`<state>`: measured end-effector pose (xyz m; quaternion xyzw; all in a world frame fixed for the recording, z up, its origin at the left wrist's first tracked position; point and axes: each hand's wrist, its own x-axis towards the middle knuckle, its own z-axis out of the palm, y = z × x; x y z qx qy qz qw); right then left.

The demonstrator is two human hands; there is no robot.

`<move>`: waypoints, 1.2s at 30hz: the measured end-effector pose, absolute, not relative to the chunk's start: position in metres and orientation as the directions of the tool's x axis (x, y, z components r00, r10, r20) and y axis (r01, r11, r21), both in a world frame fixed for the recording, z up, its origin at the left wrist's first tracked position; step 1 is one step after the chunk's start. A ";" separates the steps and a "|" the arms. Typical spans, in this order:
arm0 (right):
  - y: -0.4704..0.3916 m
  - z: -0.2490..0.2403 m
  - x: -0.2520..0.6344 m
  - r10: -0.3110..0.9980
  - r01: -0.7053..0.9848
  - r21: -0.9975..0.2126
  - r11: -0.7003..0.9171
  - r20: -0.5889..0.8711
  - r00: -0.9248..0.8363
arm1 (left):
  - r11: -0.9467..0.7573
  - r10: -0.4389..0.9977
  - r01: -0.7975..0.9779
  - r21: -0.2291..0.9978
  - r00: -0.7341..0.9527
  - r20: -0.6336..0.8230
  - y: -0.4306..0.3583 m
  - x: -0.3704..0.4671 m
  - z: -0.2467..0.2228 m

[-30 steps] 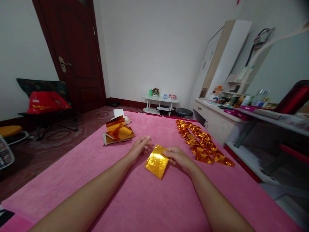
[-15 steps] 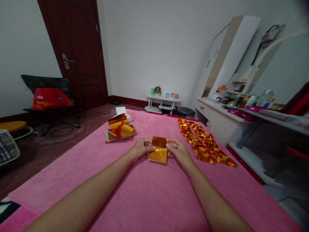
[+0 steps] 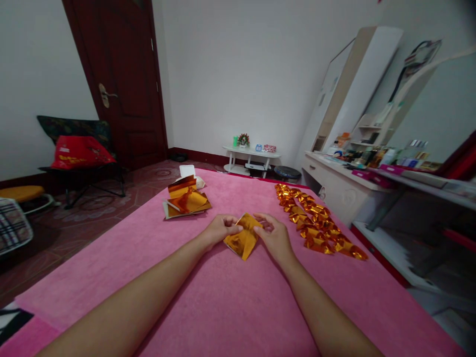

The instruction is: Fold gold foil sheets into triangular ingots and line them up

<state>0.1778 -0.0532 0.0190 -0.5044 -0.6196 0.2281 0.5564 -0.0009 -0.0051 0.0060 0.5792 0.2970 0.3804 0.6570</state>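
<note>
A gold foil sheet (image 3: 242, 239) lies partly folded on the pink cloth (image 3: 230, 297), turned with one corner toward me. My left hand (image 3: 220, 230) pinches its upper left edge. My right hand (image 3: 273, 235) grips its upper right edge, fingers curled over the foil. A stack of gold foil sheets (image 3: 186, 201) rests on the cloth to the far left of my hands. Several folded gold pieces (image 3: 319, 223) form rows on the cloth to the right.
A white dresser (image 3: 336, 183) with bottles and boxes stands off the right edge. A dark door (image 3: 119, 84), a chair with a red cushion (image 3: 80, 151) and a small white table (image 3: 251, 158) lie beyond the cloth.
My left hand came to the foil sheet and took hold of it. Both hands then turned the sheet and folded its top inward, so it now sits corner-down.
</note>
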 end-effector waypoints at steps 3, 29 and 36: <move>-0.054 0.020 0.179 0.852 0.440 -0.787 0.432 0.517 0.088 | -0.002 0.855 -0.138 0.990 0.513 0.073 -0.005 -0.001 0.010; -0.054 0.016 0.179 0.788 0.518 -0.706 0.483 0.608 0.094 | -0.160 0.853 -0.042 0.986 0.497 0.159 -0.002 0.002 0.011; -0.057 0.020 0.179 0.773 0.512 -0.690 0.513 0.630 0.074 | -0.160 0.844 -0.049 0.986 0.511 0.162 -0.003 0.004 0.011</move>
